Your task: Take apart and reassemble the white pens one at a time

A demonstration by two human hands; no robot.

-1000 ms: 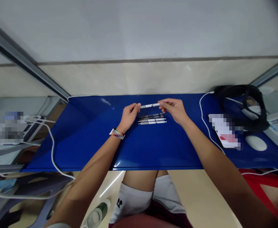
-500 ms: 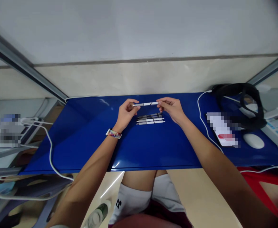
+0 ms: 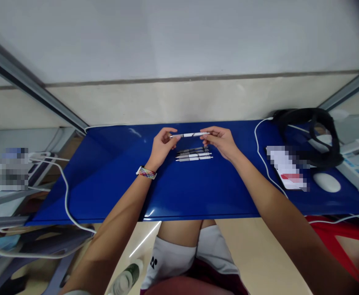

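A white pen is between the two hands, near the middle of the frame. The right hand pinches its right end. The left hand has its thumb and a finger around the tip end, but it is hard to tell if they squeeze it.

The pen is thin, so it could slip or spin if the pinch is weak. If it drops, it could hit the row of pens lying just below it in the frame. The lower fingers of the right hand are very near the ends of that row, so a small bump could push the pens crooked. The blue surface looks smooth and shiny, so a loose pen could roll easily.

The far edge of the surface is close behind the hands, with the wall right after it, so there is little room that way. The near edge is low in the frame, above the knees, and a pen could fall off there. A wide stretch of blue on the left gives room to move. On the right, a white cord, a phone and a black strap make it tighter
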